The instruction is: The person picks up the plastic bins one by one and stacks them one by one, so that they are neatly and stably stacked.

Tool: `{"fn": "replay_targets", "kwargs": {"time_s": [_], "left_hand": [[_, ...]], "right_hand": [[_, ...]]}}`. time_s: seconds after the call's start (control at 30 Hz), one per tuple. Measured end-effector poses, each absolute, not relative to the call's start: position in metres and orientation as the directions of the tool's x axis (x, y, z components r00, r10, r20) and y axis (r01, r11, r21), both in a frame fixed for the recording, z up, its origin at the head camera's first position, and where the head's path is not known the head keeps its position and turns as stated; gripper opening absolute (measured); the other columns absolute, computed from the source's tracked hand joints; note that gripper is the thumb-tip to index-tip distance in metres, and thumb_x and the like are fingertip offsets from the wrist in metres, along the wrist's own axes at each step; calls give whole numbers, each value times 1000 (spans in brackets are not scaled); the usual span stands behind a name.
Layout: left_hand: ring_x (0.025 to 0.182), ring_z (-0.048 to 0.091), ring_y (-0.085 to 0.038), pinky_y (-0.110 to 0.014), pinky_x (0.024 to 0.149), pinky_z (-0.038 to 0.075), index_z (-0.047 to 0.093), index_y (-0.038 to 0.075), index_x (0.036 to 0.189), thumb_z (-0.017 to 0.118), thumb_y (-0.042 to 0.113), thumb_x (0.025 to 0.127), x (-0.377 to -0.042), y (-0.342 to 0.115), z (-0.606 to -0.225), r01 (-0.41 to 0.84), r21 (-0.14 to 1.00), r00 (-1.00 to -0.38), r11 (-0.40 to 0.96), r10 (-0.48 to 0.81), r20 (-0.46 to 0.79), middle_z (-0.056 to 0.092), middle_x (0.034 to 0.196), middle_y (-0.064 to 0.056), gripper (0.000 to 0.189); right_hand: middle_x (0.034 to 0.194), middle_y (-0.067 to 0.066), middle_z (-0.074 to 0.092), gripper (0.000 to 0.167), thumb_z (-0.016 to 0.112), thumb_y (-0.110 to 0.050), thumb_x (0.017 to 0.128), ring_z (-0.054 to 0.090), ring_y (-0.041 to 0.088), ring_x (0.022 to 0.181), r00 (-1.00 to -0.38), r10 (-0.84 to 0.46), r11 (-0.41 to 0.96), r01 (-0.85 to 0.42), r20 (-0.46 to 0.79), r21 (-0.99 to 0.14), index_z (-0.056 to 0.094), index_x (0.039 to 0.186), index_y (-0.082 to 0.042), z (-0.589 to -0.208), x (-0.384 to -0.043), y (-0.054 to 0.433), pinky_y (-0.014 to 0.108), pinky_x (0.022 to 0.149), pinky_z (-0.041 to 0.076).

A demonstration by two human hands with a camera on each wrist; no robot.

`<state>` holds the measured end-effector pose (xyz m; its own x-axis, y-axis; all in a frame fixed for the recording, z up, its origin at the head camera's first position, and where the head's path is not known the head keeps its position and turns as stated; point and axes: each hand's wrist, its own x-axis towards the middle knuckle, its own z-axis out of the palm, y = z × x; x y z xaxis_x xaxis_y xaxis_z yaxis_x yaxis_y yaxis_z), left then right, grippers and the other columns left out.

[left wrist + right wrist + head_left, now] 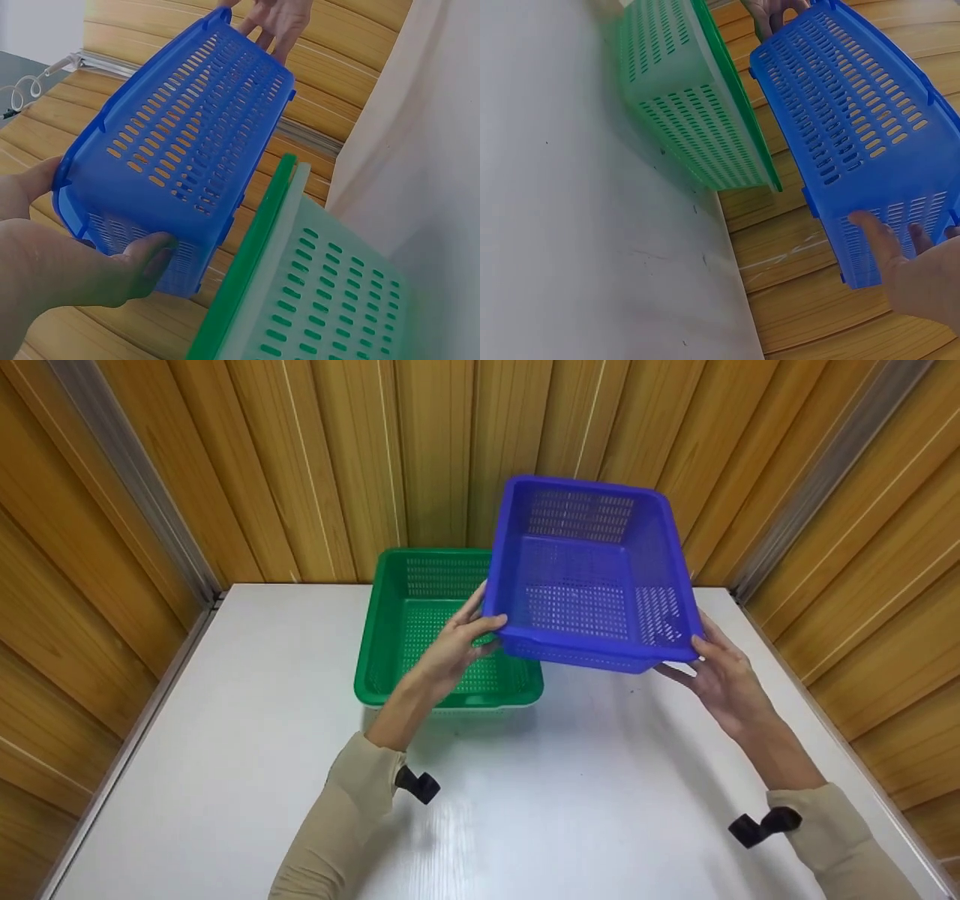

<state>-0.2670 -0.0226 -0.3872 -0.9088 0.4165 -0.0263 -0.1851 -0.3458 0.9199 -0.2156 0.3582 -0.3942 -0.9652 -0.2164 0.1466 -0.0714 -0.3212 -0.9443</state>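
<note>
A blue slotted plastic basket (pixel 577 562) is held up in the air, tilted, between both hands. My left hand (pixel 450 649) grips its near left corner, thumb over the rim and fingers under it. At the near right corner, my right hand (pixel 731 682) holds the rim the same way. Below and to the left, a green basket (pixel 367 652) stands on the white table, partly hidden by the blue one and my left hand. In the left wrist view, a pale whitish basket (pixel 322 292) shows beneath the green rim, nested with it. The blue basket looks empty inside.
The white table (pixel 225 735) runs back to a wood-panelled wall (pixel 337 457). Similar panels flank it on both sides, with metal strips (pixel 135 472) at the corners. A white cable (pixel 30 86) shows in the left wrist view.
</note>
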Motion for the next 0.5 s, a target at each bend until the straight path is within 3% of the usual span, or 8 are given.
{"fn": "replay_targets", "kwargs": {"time_s": [0.17, 0.5], "left_hand": [[151, 39, -33, -59, 125, 25, 28, 36, 162, 69, 23, 98, -265, -36, -389, -179, 921, -918, -346, 396, -30, 35, 166, 0, 77], [154, 32, -33, -60, 125, 24, 26, 37, 162, 69, 24, 98, -263, -61, -387, -143, 931, -921, -335, 389, -1, 29, 168, 1, 79]], "right_hand": [[162, 17, 37, 54, 38, -13, 110, 55, 32, 137, -961, -235, -311, -68, 146, -948, 30, 162, -19, -396, -220, 347, 47, 106, 53], [162, 15, 38, 55, 39, -12, 109, 58, 28, 134, -952, -268, -327, -56, 149, -943, 29, 163, -19, -394, -229, 324, 46, 107, 53]]}}
